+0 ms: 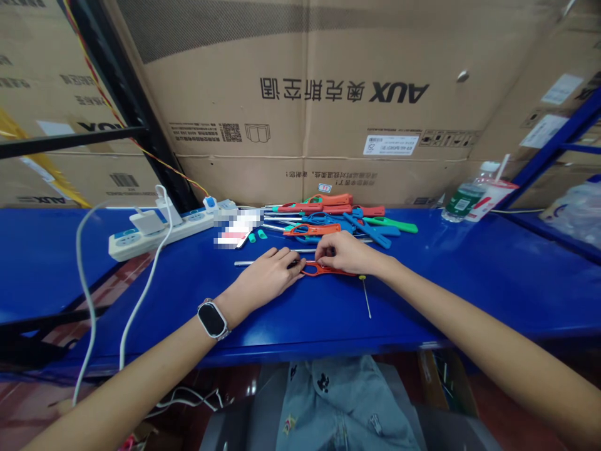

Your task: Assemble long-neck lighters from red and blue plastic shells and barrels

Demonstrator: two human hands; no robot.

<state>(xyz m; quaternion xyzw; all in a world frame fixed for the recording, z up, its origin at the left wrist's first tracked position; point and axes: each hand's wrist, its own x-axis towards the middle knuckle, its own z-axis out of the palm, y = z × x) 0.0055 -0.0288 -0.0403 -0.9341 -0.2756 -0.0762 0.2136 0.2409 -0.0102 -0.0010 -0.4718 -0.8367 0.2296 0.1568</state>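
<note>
An orange long-nosed lighter (328, 270) lies on the blue table, its metal tube pointing left. My left hand (270, 274) rests over the tube, its thumb and fingers closed on the lighter near the trigger loop. My right hand (350, 252) is in a pinch just above the handle, fingertips at its upper edge; whatever is between them is hidden. A small screwdriver (365, 297) with a yellow end lies right of the lighter. Behind my hands is a pile with red lighters (307, 208), blue lighters (370, 230), a green lighter (392, 224) and another orange lighter (312, 230).
A white power strip (178, 228) with plugged-in chargers and hanging cables stands at the left. Two small green caps (252, 237) lie near a partly blurred phone-like object (241, 228). A water bottle (462, 194) and a cup (491, 200) stand back right, before large cartons (305, 62).
</note>
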